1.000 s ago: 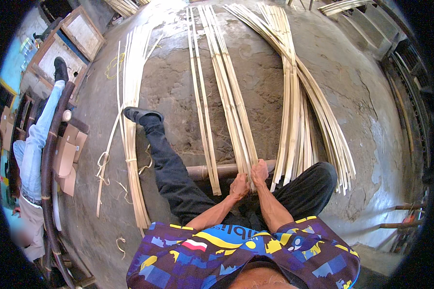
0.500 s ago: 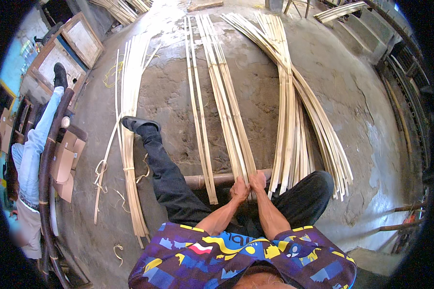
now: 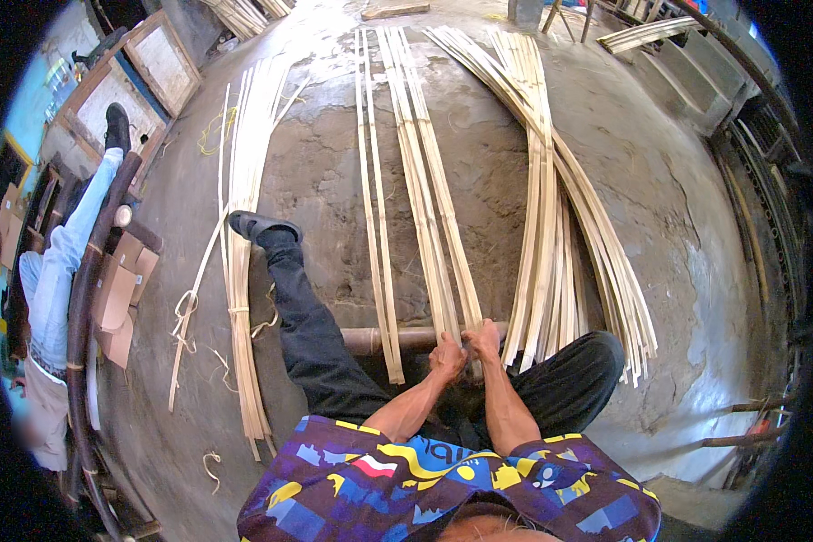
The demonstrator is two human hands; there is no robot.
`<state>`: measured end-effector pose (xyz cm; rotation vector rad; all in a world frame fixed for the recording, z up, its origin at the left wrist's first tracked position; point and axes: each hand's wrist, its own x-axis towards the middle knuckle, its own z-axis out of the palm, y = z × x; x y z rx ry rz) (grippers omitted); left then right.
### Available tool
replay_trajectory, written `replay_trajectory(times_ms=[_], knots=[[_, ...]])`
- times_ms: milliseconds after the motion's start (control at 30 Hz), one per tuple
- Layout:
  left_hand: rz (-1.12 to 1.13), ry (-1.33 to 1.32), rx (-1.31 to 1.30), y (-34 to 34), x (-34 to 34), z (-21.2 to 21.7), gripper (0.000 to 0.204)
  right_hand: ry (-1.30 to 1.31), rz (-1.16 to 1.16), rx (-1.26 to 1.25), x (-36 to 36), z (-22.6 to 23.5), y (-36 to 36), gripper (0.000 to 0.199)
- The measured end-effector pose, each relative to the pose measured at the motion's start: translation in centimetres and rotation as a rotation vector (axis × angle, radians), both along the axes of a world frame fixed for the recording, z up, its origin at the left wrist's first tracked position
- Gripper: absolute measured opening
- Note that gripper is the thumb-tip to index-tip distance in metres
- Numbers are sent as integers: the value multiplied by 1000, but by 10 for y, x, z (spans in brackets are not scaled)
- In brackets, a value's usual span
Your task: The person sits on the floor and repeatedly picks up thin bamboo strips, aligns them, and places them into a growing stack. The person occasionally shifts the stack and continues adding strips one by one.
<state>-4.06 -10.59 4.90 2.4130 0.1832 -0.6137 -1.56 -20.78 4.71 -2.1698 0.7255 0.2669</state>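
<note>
A wide grey concrete floor (image 3: 334,172) fills most of the view, stained and cracked, and several groups of long pale bamboo strips are laid out on it from near to far. At the right the biggest pile of strips (image 3: 560,226) is fanned out, its near ends spread beside a bent knee in dark trousers. At the left a tied bundle of strips (image 3: 239,271) is stretched along the floor, with loose curled shavings near its lower end. A pair of thin strips (image 3: 375,226) lies left of centre, and just right of it the centre strips (image 3: 429,217) run toward the person. A brown round pole (image 3: 379,339) is laid crosswise under the near ends of both centre groups. The person's left leg (image 3: 303,316) is stretched out toward the left, ending in a dark sandal. At the far left a second person in pale jeans (image 3: 59,271) is seen seated, beside cardboard pieces (image 3: 117,289) and framed boards (image 3: 154,63).

The left hand (image 3: 446,354) and the right hand (image 3: 484,341) are held close together, side by side, and both are closed around the near ends of the centre strips, just on the near side of the pole
</note>
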Motion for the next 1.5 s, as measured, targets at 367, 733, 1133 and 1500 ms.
replay_trajectory(times_ms=[367,733,1133,1500], knots=[[263,-83,-95,17,-5,6,32,-3,15,-155,-5,-2,9,34],[669,120,-624,51,-7,-31,12,2,5,-357,-13,-15,18,36],[503,-443,-414,63,7,9,22,-490,386,265,-1,-6,81,32],[169,-71,-11,93,4,15,30,-167,417,446,-5,-28,89,35]])
